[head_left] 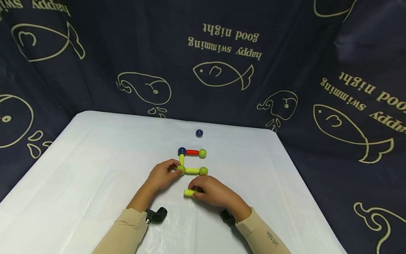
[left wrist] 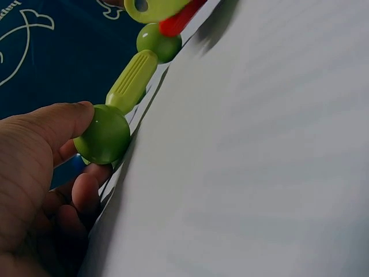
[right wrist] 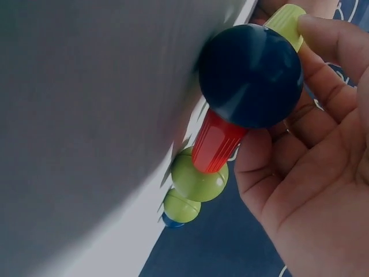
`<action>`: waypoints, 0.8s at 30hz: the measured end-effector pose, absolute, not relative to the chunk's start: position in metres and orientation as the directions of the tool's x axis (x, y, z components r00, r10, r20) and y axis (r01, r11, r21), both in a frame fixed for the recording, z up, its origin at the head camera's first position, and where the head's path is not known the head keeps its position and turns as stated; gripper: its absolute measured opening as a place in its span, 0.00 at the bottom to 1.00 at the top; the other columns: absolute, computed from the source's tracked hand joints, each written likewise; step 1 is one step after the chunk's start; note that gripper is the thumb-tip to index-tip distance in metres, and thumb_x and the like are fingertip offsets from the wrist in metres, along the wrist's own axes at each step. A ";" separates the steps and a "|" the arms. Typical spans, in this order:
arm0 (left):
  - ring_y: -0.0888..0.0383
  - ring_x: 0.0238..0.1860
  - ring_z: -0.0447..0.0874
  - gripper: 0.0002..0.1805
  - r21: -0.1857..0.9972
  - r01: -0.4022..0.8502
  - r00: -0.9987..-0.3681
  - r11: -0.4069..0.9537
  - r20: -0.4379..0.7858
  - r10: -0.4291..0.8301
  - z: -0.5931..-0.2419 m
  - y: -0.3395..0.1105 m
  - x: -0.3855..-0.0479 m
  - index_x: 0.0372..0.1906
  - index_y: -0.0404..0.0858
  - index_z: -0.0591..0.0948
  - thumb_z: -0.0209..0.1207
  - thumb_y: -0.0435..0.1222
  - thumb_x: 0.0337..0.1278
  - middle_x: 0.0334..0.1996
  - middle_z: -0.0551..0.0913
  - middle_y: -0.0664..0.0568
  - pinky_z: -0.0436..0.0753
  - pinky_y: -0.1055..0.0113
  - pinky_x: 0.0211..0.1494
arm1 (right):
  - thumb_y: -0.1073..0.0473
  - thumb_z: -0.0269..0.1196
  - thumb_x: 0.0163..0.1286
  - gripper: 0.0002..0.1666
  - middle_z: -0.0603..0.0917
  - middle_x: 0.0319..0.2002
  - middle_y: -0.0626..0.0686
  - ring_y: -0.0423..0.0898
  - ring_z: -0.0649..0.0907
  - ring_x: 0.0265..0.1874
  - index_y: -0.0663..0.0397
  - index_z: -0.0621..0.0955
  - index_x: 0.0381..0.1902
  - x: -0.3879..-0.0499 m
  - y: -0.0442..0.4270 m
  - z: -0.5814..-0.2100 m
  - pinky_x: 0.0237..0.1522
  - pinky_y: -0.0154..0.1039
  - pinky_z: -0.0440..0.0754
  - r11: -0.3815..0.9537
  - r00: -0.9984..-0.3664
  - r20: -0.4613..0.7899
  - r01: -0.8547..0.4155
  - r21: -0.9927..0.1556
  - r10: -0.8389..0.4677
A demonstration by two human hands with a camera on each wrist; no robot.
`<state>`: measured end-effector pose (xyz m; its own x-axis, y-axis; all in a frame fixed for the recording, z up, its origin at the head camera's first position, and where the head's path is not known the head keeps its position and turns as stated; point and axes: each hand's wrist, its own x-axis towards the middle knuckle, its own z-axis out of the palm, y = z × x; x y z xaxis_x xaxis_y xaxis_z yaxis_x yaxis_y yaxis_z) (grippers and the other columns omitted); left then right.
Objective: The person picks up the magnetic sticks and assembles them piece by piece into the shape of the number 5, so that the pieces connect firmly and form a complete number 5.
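Observation:
My left hand (head_left: 162, 175) pinches a green ball (left wrist: 104, 135) at a corner of a ball-and-stick figure lying on the table. From that ball, one yellow-green stick (head_left: 192, 171) runs right to another green ball (head_left: 203, 171); a second stick (head_left: 182, 159) leads back to a blue ball (head_left: 182, 151). A red stick (head_left: 192, 152) joins the blue ball to a further green ball (head_left: 202, 153). My right hand (head_left: 210, 190) pinches a yellow-green stick (right wrist: 286, 26) touching a blue ball (right wrist: 251, 75), from which a red stick (right wrist: 218, 141) reaches the figure. In the head view this hand hides that blue ball.
A loose dark blue ball (head_left: 199, 133) lies near the back edge of the white-covered table (head_left: 120, 141). Behind and beside the table hangs a dark blue cloth (head_left: 222, 102) printed with fish and whales. Black straps with cameras (head_left: 157, 215) sit on both wrists.

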<state>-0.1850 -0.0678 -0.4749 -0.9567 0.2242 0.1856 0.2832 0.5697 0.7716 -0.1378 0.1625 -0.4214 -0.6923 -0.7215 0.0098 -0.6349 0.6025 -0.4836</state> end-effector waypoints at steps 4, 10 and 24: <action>0.61 0.32 0.76 0.13 0.771 0.283 -0.957 0.571 0.187 0.222 -0.476 -0.067 -0.184 0.46 0.46 0.83 0.68 0.44 0.58 0.35 0.85 0.57 0.73 0.61 0.37 | 0.62 0.67 0.68 0.11 0.83 0.40 0.42 0.34 0.79 0.37 0.53 0.83 0.48 -0.136 0.166 -0.417 0.43 0.32 0.77 0.617 -0.716 -0.008 -0.595 -0.516 -0.698; 0.60 0.32 0.76 0.13 0.770 0.281 -0.957 0.572 0.181 0.225 -0.473 -0.066 -0.184 0.47 0.45 0.84 0.68 0.43 0.58 0.36 0.85 0.57 0.73 0.61 0.38 | 0.63 0.66 0.68 0.10 0.83 0.38 0.43 0.36 0.79 0.37 0.55 0.83 0.47 -0.139 0.177 -0.413 0.42 0.35 0.78 0.621 -0.751 0.022 -0.561 -0.548 -0.660; 0.61 0.32 0.76 0.13 0.775 0.276 -0.958 0.569 0.176 0.224 -0.469 -0.067 -0.182 0.46 0.45 0.84 0.68 0.43 0.57 0.36 0.85 0.56 0.73 0.62 0.37 | 0.60 0.71 0.64 0.09 0.78 0.33 0.43 0.41 0.76 0.34 0.49 0.81 0.39 -0.138 0.196 -0.414 0.36 0.36 0.76 0.637 -0.789 -0.044 -0.460 -0.619 -0.613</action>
